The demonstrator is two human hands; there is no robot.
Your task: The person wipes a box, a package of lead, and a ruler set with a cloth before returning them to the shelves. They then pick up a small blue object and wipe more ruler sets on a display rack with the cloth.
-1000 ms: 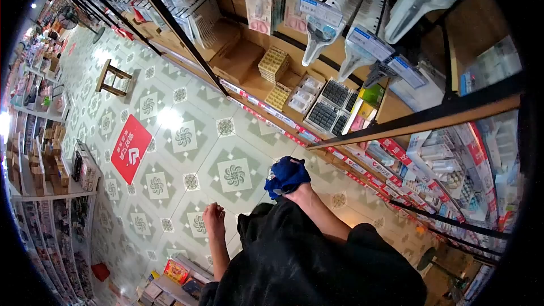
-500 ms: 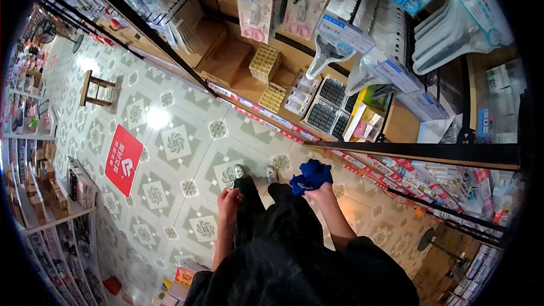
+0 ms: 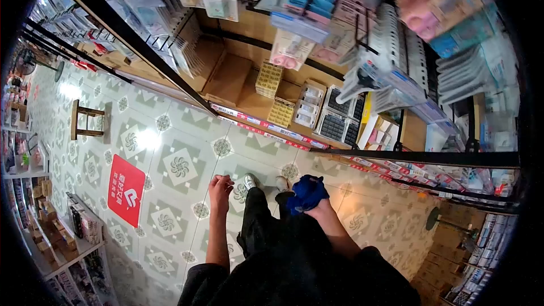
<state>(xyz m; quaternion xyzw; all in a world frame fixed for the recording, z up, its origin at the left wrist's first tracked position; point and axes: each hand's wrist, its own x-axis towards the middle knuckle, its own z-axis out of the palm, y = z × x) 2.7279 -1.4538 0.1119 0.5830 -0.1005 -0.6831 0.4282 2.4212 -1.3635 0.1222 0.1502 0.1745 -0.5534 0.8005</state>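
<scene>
I stand in a shop aisle looking down at my legs in dark trousers and my light shoes (image 3: 249, 181). My right hand (image 3: 317, 207) is shut on a bunched blue cloth (image 3: 307, 192), held low in front of my right leg. My left hand (image 3: 220, 187) hangs by my left side with its fingers curled loosely and nothing in it. Both hands are above the patterned tile floor (image 3: 181, 164).
A shelf unit (image 3: 294, 107) on the right holds calculators (image 3: 334, 127), small yellow boxes and hanging packets above. A wooden stool (image 3: 85, 120) stands far left. A red floor sticker (image 3: 126, 190) lies left of me. More shelves (image 3: 62, 238) line the left edge.
The view has tilted, so the shelf and floor slid in the frame. My right hand with the blue cloth dropped lower toward my leg. My left hand rose slightly and stayed empty.
</scene>
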